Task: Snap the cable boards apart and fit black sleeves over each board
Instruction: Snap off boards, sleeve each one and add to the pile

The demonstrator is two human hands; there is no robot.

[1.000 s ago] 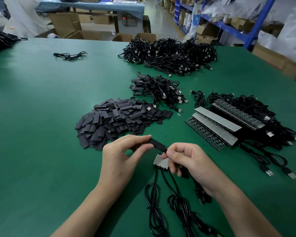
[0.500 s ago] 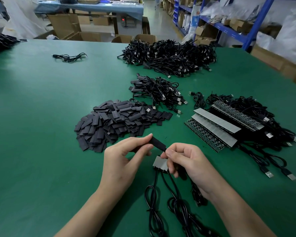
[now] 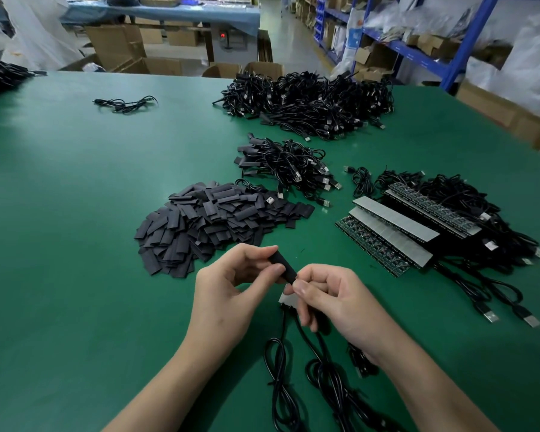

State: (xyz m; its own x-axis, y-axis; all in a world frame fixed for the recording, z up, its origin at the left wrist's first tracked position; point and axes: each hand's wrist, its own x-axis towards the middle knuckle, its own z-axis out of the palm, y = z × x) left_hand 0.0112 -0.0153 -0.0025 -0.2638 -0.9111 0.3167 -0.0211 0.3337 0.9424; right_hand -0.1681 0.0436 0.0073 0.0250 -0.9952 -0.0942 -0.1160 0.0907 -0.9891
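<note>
Pinched between thumb and forefinger of the left hand (image 3: 231, 288): one black sleeve (image 3: 282, 265), its lower end met by the fingertips of the right hand (image 3: 334, 304). Gripped in the right hand just below the sleeve: a small grey board cluster (image 3: 286, 298), apparently joined, though largely hidden by the fingers. Black cables (image 3: 281, 385) are trailed from it across the green table (image 3: 75, 244) toward the person. Loose sleeves (image 3: 212, 222) are heaped just beyond the grip, leftward. Board strips (image 3: 390, 232) are stacked to its right. Sleeved cables (image 3: 284, 166) are piled farther beyond.
</note>
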